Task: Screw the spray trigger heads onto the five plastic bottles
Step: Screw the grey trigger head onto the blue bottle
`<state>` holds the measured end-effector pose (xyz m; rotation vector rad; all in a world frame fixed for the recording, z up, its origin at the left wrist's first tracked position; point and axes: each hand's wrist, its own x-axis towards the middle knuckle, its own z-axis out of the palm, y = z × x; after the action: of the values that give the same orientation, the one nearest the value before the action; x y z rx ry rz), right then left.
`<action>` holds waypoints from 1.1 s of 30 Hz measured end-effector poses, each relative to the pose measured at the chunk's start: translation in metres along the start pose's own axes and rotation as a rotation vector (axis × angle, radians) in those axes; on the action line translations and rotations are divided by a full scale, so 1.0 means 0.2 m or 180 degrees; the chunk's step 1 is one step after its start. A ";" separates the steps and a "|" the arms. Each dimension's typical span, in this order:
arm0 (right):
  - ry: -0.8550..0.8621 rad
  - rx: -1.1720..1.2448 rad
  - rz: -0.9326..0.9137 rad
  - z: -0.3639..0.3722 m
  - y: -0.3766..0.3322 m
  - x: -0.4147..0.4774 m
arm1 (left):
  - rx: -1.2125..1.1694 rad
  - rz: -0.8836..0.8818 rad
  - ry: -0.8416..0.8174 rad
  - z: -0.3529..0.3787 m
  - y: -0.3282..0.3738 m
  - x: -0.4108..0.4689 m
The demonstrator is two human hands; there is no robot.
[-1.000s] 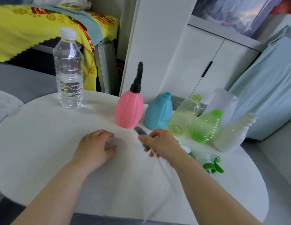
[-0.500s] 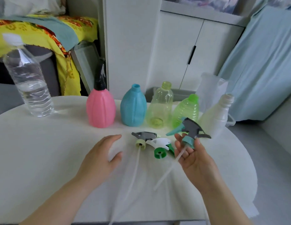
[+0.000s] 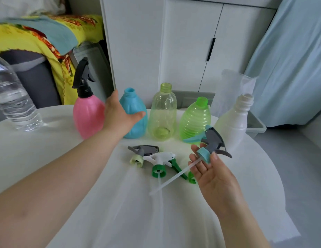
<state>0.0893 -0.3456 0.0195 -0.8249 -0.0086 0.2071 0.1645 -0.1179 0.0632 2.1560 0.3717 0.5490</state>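
Observation:
Five bottles stand in a row at the back of the round white table (image 3: 48, 158). The pink bottle (image 3: 88, 119) carries a black trigger head (image 3: 82, 77). The blue bottle (image 3: 136, 108), the clear yellow-green bottle (image 3: 163, 113), the ribbed green bottle (image 3: 194, 120) and the white bottle (image 3: 233, 122) have bare necks. My left hand (image 3: 120, 115) is open and cupped against the blue bottle's left side, thumb across its front. My right hand (image 3: 213, 176) pinches a grey trigger head with a blue collar (image 3: 212, 140), its dip tube slanting down to the left.
Three loose heads lie mid-table: a grey one with a pale collar (image 3: 141, 152), a white one with a green collar (image 3: 159, 160) and a green one (image 3: 177, 167). A water bottle (image 3: 14, 104) stands far left. A clear jug (image 3: 231, 90) and a grey bin (image 3: 256, 126) sit behind the white bottle.
My left hand has lifted off the table and reached forward to the blue bottle. My right hand has raised the grey and blue trigger head, uncovering the loose heads beneath.

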 end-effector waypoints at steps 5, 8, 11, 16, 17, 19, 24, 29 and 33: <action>0.0008 0.0009 -0.0043 -0.03 -0.02 0.00 | -0.0181 -0.0145 -0.0327 0.04 -0.03 0.07; 0.0027 0.0032 -0.0072 -0.03 -0.02 0.00 | -0.0082 -0.0106 -0.0293 0.07 -0.04 0.06; 0.0038 0.0005 -0.0091 -0.03 -0.02 0.00 | -0.0120 0.0008 -0.0146 0.08 -0.05 0.03; 0.0091 -0.0025 -0.0140 -0.03 -0.03 -0.01 | -0.0186 0.0231 -0.0007 0.06 -0.05 -0.03; 0.0078 -0.0027 -0.0145 -0.03 -0.03 -0.01 | -0.0211 0.0276 0.0032 0.05 -0.05 -0.04; 0.0052 -0.0035 -0.0151 -0.03 -0.03 0.00 | -0.0291 0.0380 0.0087 0.01 -0.03 -0.07; -0.0007 -0.0091 -0.0147 0.02 -0.02 -0.01 | -0.0499 0.0530 0.0165 -0.17 -0.02 -0.21; -0.0028 -0.0136 -0.0288 0.09 -0.02 -0.04 | -0.0670 0.0485 0.0093 -0.39 -0.14 -0.41; -0.0151 -0.0202 -0.0472 0.18 -0.05 -0.06 | -0.0844 0.0317 0.0003 -0.50 -0.23 -0.51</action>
<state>0.0752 -0.3283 0.0529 -0.8786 -0.1212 0.0868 0.0243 -0.0689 0.0536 1.9252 0.1809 0.6192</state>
